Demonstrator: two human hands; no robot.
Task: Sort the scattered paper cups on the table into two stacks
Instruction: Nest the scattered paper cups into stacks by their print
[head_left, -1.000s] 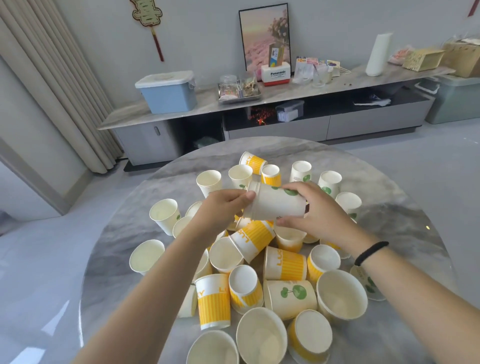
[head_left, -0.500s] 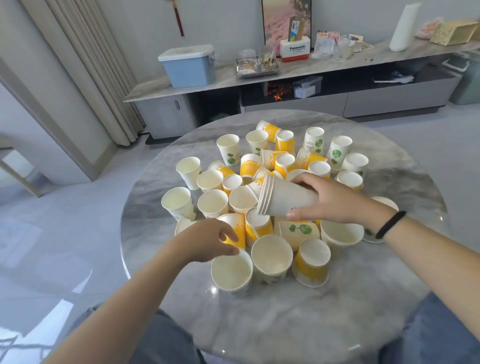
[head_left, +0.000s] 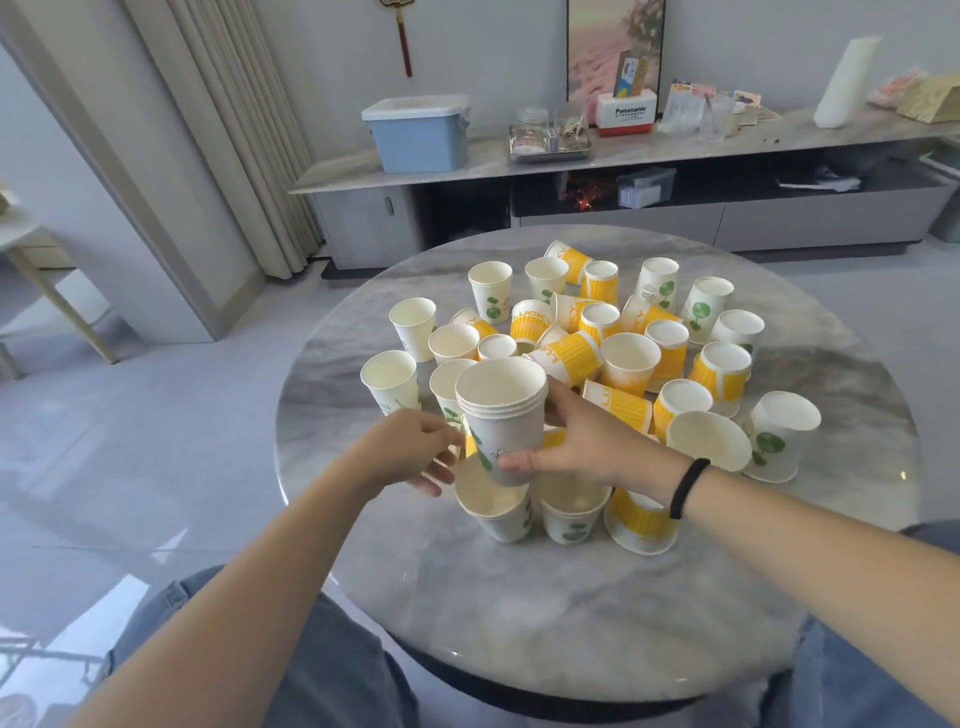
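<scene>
Loose cups (head_left: 628, 361) crowd the far half of the counter (head_left: 545, 613), the nested stack (head_left: 501, 415) sits above their near-left edge between left hand (head_left: 402, 454) and right hand (head_left: 592, 447).

Camera: one, worn on my head.
Facing: forward and down over the worktop (head_left: 597, 597).
Nearness: close, my forearms fill the lower frame.
Far end: sideboard (head_left: 675, 156) against the wall.

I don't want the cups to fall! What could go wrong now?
1. The right hand holds the nested stack low over a crowded pile; setting it down could topple the green-leaf cup beneath.
2. The left hand reaches between tight cups and may knock neighbours.
3. The tilted cup near the table edge might roll.
</scene>
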